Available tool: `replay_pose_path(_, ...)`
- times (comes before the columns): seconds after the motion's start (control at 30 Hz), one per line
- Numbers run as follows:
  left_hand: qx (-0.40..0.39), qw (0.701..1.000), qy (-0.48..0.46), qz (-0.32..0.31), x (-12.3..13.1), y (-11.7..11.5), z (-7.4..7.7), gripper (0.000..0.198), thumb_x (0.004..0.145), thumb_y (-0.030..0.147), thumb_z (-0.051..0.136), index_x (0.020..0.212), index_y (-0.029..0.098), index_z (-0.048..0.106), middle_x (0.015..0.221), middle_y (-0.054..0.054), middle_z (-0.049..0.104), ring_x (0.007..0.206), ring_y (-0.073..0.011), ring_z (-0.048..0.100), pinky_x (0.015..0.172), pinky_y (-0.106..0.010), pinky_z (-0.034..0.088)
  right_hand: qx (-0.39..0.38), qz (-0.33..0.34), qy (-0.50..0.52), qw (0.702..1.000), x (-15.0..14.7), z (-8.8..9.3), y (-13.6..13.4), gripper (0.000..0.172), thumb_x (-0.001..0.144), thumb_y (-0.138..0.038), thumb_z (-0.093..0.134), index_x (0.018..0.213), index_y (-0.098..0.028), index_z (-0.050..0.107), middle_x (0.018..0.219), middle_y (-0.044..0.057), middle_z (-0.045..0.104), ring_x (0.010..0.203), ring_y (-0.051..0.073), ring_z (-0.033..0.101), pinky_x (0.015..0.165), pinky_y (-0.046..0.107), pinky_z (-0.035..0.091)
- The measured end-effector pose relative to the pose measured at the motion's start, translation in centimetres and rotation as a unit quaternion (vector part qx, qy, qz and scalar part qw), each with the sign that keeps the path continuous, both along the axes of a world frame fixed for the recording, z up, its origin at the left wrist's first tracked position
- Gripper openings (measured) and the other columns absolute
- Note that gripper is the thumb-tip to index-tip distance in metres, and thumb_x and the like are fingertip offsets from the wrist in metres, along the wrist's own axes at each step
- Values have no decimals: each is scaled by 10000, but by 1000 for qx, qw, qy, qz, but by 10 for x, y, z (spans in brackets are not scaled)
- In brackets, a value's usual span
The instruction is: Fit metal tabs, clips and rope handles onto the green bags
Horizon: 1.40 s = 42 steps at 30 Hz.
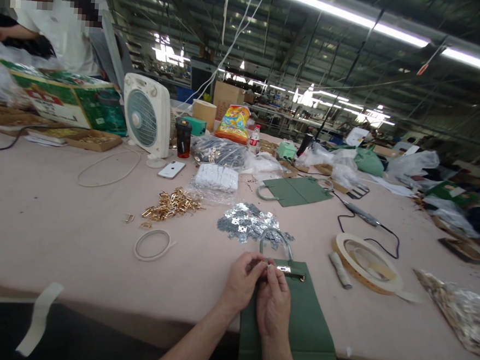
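Observation:
A green bag panel [312,327] with a looped handle lies at the table's front edge and hangs over it. Near its top, my left hand [242,279] and my right hand [274,300] meet, fingertips pinched together; whatever small piece they hold is hidden. Just right of the fingertips, a shiny metal clasp [283,269] sits on the panel. Beyond the handle is a pile of silver metal plates [247,221], and to its left a heap of gold-coloured metal parts [172,204].
A tape roll [368,264] lies right of the panel, a cream ring [152,245] to the left. Farther back are a second green panel [297,191], a phone [171,170], a fan [146,116] and a bottle [254,138]. A person [65,30] stands at the back left.

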<state>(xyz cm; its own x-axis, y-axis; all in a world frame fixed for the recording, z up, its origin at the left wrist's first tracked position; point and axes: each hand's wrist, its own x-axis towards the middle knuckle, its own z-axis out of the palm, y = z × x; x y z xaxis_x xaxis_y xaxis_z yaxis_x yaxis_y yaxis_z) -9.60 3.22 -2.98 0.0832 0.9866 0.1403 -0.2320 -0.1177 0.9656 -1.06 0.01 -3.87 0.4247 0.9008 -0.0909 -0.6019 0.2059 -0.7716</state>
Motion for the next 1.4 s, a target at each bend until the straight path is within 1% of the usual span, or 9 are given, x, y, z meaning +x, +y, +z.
replay_pose_path(0.13,-13,1000,-8,-16,0,2,1,302,885,430,751,1038,170,745,993,-70,760,883,-196,716,804,-290,587,-4,31,-12,999,3,4,0,371,791,-410,884,1083,-231,740,1120,52,736,1040,206,695,974,359,569)
replay_pose_path(0.27,-78,994,-68,-43,1,5,1,423,830,494,806,1049,140,732,935,-67,767,766,-163,706,738,-271,583,-15,-52,-133,990,12,4,-3,397,838,-505,820,1129,-245,747,1140,53,731,1036,221,682,943,369,557)
replay_pose_path(0.43,-93,991,-83,-57,0,7,3,460,790,516,841,1019,126,758,920,-74,773,774,-160,702,732,-262,593,8,-84,-405,910,28,11,-11,358,914,-518,729,1106,-229,815,1187,94,724,1144,266,638,1025,407,499)
replay_pose_path(0.57,-73,994,-52,-56,-1,6,5,454,796,511,838,1023,120,793,893,-83,780,699,-146,679,688,-265,594,43,-46,-451,890,33,18,-11,319,941,-483,709,1130,-250,818,1120,88,746,1046,255,674,971,399,531)
replay_pose_path(0.83,-25,999,-12,-43,-4,3,5,398,873,528,756,1016,165,835,997,-92,744,758,-170,700,705,-282,625,58,-64,-521,849,39,12,-8,231,942,-431,713,1086,-293,831,1093,76,777,1023,269,689,985,418,524)
replay_pose_path(1.0,36,999,17,-11,-2,-2,6,328,947,472,686,1087,207,819,1033,-94,716,939,-227,711,802,-329,649,-2,-28,-467,884,44,11,-7,363,910,-525,717,1125,-254,825,1154,94,777,1058,294,705,956,426,560)
replay_pose_path(1.17,130,986,106,22,1,-10,10,253,1008,362,616,1146,252,798,1111,-93,705,1003,-222,697,906,-346,617,-74,18,-369,926,53,7,-3,487,833,-604,768,1070,-184,837,1042,105,801,953,304,721,881,431,580)
replay_pose_path(1.3,178,975,133,28,2,-14,13,246,1018,292,594,1189,262,768,1163,-92,709,1079,-232,684,980,-385,594,-64,32,-342,937,58,3,-1,489,838,-597,777,1081,-176,828,1001,94,794,888,264,705,809,370,571)
replay_pose_path(1.4,157,980,120,23,3,-16,11,270,999,283,617,1250,260,716,1172,-91,710,1079,-232,689,949,-384,616,-51,30,-329,943,59,2,-1,493,841,-603,777,1069,-169,825,935,87,787,811,240,690,748,344,563)
